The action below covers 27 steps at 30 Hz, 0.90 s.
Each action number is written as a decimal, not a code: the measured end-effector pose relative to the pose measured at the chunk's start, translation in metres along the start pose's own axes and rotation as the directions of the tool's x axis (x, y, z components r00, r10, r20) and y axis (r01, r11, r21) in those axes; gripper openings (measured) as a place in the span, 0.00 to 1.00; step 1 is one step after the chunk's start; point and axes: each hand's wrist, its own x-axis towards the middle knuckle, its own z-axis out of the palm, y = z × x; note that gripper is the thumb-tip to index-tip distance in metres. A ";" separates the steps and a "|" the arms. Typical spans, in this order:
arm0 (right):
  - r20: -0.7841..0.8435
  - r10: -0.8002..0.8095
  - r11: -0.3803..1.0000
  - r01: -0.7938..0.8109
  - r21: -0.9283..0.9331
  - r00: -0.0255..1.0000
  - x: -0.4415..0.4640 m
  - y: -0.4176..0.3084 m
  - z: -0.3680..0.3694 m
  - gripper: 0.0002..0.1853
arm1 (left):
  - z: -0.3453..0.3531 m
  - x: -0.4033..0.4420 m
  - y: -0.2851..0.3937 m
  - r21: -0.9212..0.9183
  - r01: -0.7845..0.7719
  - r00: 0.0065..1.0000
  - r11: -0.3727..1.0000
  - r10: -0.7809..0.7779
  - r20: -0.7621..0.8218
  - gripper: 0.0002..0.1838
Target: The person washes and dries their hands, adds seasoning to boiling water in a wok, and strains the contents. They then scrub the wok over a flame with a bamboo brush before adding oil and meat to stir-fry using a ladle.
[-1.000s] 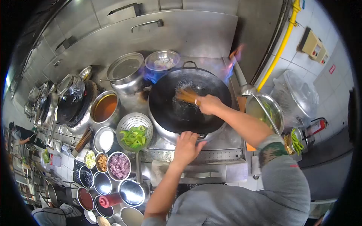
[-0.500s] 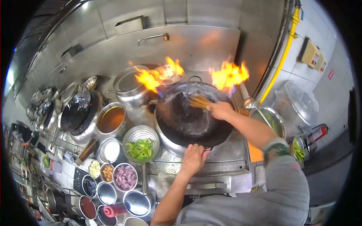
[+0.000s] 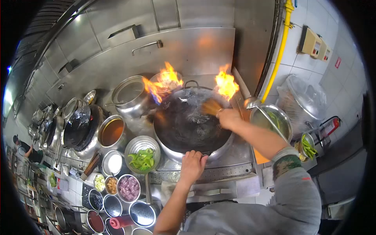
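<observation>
A large black wok [image 3: 184,133] sits on the burner with liquid moving in it. My right hand [image 3: 230,118] is closed round a bamboo brush [image 3: 211,106], whose bristles are blurred over the right part of the wok. At the wok's near rim, my left hand [image 3: 192,166] grips the near handle, which is mostly hidden under the fingers. Orange flames [image 3: 226,83] rise behind the wok on both sides. A perforated ladle [image 3: 137,144] with cut green peppers [image 3: 141,159] rests left of the wok.
Left stand a pot of orange liquid [image 3: 112,132], a bowl of sliced onions [image 3: 129,188] and a red bottle [image 3: 120,222]. A pot with a ladle [image 3: 271,122] is on the right, near a bowl of green beans [image 3: 308,147]. A person [image 3: 26,149] stands far left.
The flames have turned from faint blue to bright orange, then shrunk somewhat on the right. The brush has moved rightward within the wok. My left hand stays at the near rim.
</observation>
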 end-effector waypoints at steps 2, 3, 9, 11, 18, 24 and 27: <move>0.076 -0.105 0.994 0.104 0.023 0.992 -0.037 -0.014 -0.028 0.14 | -0.005 0.000 0.000 0.054 0.003 1.000 0.999 -0.003 0.010 0.11; 0.154 -0.196 0.981 0.195 0.023 0.969 -0.053 -0.006 -0.042 0.14 | -0.009 0.002 -0.002 0.094 -0.044 0.999 0.995 0.044 0.004 0.11; -0.038 0.043 0.998 -0.042 0.043 0.998 -0.006 -0.006 -0.008 0.12 | -0.006 0.040 0.016 0.358 -0.193 0.956 0.914 0.093 0.277 0.19; 0.106 -0.113 0.989 0.102 0.105 0.988 -0.022 -0.017 -0.010 0.16 | 0.003 0.041 0.008 0.343 -0.167 0.948 0.924 0.055 0.314 0.22; 0.268 -0.208 0.978 0.196 0.073 0.941 -0.115 0.028 -0.096 0.19 | 0.029 0.031 0.007 0.353 -0.037 0.964 0.935 -0.059 0.258 0.22; 0.069 0.051 0.997 -0.047 -0.061 0.996 -0.070 0.061 -0.122 0.21 | 0.023 0.005 0.001 0.295 -0.168 0.985 0.941 0.169 0.024 0.21; -0.194 0.039 0.965 0.013 0.262 0.980 -0.113 0.083 -0.122 0.22 | -0.005 -0.011 0.003 0.264 -0.176 0.979 0.948 0.196 -0.051 0.21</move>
